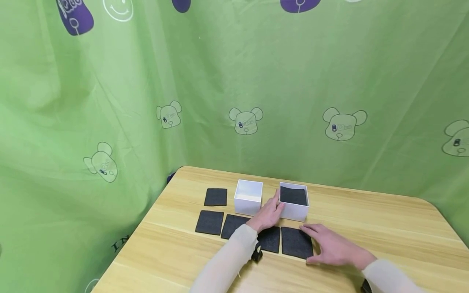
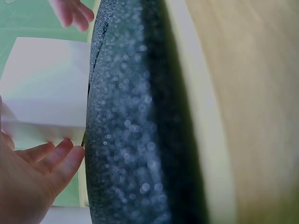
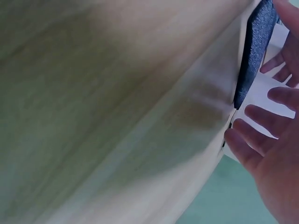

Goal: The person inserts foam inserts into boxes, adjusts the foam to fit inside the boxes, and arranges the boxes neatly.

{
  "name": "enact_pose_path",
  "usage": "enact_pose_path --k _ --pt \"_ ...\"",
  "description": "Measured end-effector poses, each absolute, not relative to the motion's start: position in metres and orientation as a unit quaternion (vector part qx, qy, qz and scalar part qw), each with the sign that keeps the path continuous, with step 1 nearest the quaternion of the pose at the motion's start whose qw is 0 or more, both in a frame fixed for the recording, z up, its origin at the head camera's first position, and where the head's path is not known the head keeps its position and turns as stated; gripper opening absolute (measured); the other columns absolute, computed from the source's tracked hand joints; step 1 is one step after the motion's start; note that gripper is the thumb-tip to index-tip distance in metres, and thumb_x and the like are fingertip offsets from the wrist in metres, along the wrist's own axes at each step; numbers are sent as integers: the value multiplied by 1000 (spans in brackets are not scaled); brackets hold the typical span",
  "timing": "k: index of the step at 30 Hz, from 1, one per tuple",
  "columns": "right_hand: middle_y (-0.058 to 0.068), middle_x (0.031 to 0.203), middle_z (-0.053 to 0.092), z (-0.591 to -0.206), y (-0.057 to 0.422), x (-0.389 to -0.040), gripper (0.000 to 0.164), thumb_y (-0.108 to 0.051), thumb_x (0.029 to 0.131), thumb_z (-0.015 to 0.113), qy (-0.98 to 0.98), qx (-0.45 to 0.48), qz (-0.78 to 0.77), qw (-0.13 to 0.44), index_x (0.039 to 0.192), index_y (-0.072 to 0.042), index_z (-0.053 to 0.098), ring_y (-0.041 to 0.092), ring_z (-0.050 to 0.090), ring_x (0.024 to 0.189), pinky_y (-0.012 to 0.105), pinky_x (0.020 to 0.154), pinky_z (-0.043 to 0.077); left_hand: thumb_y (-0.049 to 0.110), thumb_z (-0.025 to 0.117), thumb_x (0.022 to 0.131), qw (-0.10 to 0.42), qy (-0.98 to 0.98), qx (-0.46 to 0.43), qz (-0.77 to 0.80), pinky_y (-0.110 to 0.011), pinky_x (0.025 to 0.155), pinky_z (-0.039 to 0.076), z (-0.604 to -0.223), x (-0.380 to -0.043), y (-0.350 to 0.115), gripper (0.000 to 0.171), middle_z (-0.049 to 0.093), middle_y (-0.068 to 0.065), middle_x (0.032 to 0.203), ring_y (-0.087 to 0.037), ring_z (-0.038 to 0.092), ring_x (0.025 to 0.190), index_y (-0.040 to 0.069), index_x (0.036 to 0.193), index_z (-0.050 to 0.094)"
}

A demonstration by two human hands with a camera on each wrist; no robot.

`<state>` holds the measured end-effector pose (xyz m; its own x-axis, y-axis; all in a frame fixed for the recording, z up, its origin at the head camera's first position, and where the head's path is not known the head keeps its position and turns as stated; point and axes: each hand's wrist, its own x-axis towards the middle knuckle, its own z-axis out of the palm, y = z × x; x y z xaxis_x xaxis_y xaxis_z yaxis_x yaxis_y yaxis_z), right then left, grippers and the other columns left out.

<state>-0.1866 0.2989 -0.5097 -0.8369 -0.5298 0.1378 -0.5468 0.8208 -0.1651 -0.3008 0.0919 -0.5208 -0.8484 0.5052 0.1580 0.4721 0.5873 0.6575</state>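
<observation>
Two white open-topped boxes stand towards the back of the table. Inside the right box (image 1: 294, 212) lies a black foam square (image 1: 293, 196). My left hand (image 1: 269, 213) lies between the boxes, its extended fingers against the right box's left side; the left wrist view shows those fingertips along the box wall. In front of that box, a flat black foam square (image 1: 296, 243) lies on the table. My right hand (image 1: 331, 246) spans its right side, thumb near the front corner and fingers near the back one. The right wrist view shows these fingers spread and loosely bent.
The left white box (image 1: 247, 206) is empty inside. More black foam squares lie in a row leftward, one (image 1: 270, 241) partly under my left wrist, another (image 1: 209, 222) at the row's end. A single square (image 1: 215, 197) lies behind them. A green curtain (image 1: 286, 81) hangs behind the table.
</observation>
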Motion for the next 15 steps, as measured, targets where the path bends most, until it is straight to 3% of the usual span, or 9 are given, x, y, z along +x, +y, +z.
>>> enact_pose_path --k 7,15 --pt "13 129 40 -513 293 -188 98 -65 60 64 -951 291 104 29 133 -6 38 27 36 116 43 92 33 39 26 95 19 888 275 367 -27 99 26 -521 -301 93 57 45 -6 125 -11 33 120 18 142 -1" --pt "10 125 44 -520 289 -194 94 -63 61 65 -940 322 95 61 131 -5 40 25 40 113 41 90 35 38 26 96 26 891 267 366 -29 99 25 -520 -299 93 57 37 -7 134 -13 30 122 21 142 -3"
